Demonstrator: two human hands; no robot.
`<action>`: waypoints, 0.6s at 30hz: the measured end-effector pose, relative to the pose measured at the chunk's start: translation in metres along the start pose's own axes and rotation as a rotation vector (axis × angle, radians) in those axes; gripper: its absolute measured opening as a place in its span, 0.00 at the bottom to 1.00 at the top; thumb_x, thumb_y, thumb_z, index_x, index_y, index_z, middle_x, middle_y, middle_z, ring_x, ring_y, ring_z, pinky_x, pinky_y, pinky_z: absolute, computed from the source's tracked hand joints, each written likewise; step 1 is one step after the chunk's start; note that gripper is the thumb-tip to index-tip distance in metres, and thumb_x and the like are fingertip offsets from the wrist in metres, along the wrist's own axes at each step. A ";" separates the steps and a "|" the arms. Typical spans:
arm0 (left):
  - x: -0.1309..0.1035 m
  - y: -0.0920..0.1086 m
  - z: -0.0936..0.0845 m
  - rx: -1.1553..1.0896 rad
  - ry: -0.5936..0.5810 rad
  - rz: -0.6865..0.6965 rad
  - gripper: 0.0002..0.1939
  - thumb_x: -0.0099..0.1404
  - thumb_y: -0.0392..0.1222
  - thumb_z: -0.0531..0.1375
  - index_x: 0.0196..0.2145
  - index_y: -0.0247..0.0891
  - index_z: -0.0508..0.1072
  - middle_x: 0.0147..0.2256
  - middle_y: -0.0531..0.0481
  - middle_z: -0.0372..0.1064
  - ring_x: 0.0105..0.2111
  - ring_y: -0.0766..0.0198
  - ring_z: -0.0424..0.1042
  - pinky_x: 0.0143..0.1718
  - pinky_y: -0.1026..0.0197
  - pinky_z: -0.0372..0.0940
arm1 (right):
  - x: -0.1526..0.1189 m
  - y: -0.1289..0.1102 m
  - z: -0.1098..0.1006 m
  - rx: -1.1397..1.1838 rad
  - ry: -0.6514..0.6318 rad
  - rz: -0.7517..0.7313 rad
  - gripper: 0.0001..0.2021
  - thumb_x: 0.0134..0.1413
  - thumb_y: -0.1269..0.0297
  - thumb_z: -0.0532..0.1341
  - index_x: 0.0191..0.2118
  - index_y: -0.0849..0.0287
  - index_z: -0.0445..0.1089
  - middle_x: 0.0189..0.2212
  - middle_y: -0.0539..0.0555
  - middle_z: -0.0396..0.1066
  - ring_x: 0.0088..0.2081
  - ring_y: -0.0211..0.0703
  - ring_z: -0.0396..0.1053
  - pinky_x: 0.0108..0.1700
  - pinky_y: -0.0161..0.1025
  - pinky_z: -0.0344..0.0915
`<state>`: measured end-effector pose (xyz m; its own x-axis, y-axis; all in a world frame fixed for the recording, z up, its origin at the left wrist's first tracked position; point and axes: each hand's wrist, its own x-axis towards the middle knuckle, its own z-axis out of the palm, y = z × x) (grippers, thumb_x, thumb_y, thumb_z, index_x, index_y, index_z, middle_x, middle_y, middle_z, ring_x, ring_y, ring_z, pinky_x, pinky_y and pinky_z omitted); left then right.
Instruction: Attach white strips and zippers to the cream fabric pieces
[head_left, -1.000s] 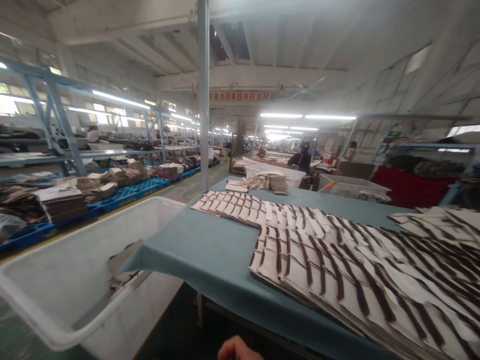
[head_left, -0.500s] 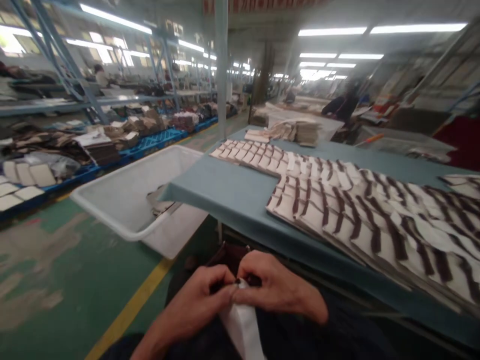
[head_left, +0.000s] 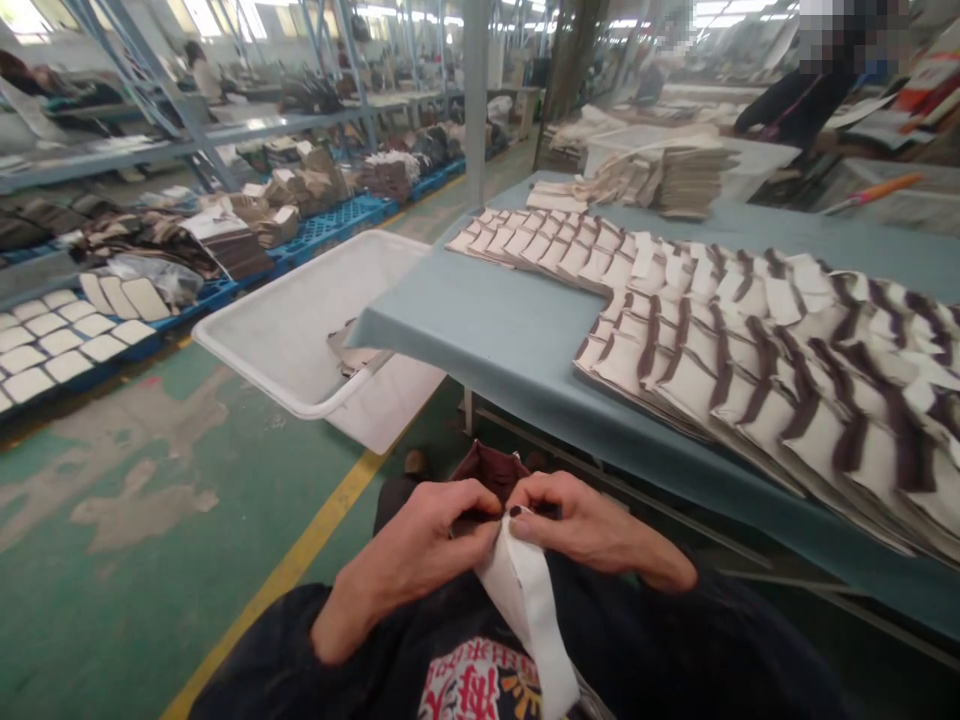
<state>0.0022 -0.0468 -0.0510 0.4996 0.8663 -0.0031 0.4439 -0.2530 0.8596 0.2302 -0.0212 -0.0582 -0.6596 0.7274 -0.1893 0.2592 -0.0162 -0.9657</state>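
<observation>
Both hands meet over my lap at a white fabric piece [head_left: 536, 610], pinching its top edge. My left hand [head_left: 424, 550] is closed, thumb and forefinger on the left side of that edge. My right hand [head_left: 592, 525] grips the right side the same way, with something small and dark at its thumb tip that I cannot make out. From the fingers the fabric hangs down as a folded strip across my dark, printed top. Just beyond the hands, a dark maroon item [head_left: 487, 465] stands open at knee height; its kind is unclear.
Rows of overlapping cream fabric pieces with dark brown strips [head_left: 750, 370] cover much of the blue-green table [head_left: 450, 310]. A white plastic bin [head_left: 300, 385] stands at its left corner. Fabric stacks lie on blue pallets [head_left: 367, 210]. A co-worker's dark sleeve [head_left: 795, 100] shows behind.
My view has tilted down and shifted left, so more of my lap and printed top shows. Both hands stay pinched on the fabric, which now hangs more fully in sight.
</observation>
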 end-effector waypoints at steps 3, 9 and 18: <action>0.002 0.001 -0.002 0.055 -0.033 0.089 0.08 0.68 0.33 0.59 0.38 0.34 0.79 0.29 0.53 0.76 0.26 0.70 0.68 0.30 0.68 0.60 | -0.002 0.002 0.000 0.029 -0.003 0.016 0.17 0.60 0.51 0.65 0.32 0.62 0.71 0.26 0.47 0.65 0.28 0.36 0.58 0.31 0.34 0.57; 0.008 0.006 -0.009 0.121 -0.094 0.194 0.11 0.71 0.33 0.57 0.37 0.35 0.81 0.28 0.50 0.78 0.27 0.68 0.71 0.31 0.67 0.61 | -0.004 0.002 0.002 0.052 -0.006 0.044 0.17 0.60 0.51 0.64 0.31 0.60 0.68 0.26 0.47 0.62 0.28 0.36 0.57 0.31 0.34 0.56; 0.009 0.003 0.005 0.077 -0.003 0.025 0.09 0.60 0.29 0.58 0.28 0.34 0.78 0.21 0.55 0.69 0.21 0.72 0.59 0.24 0.68 0.53 | -0.002 0.006 0.005 -0.024 0.001 0.050 0.17 0.63 0.51 0.61 0.31 0.60 0.67 0.25 0.46 0.58 0.28 0.35 0.53 0.30 0.35 0.52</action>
<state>0.0118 -0.0421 -0.0510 0.5135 0.8580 0.0159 0.4874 -0.3068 0.8175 0.2294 -0.0264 -0.0644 -0.6446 0.7270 -0.2365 0.3082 -0.0359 -0.9506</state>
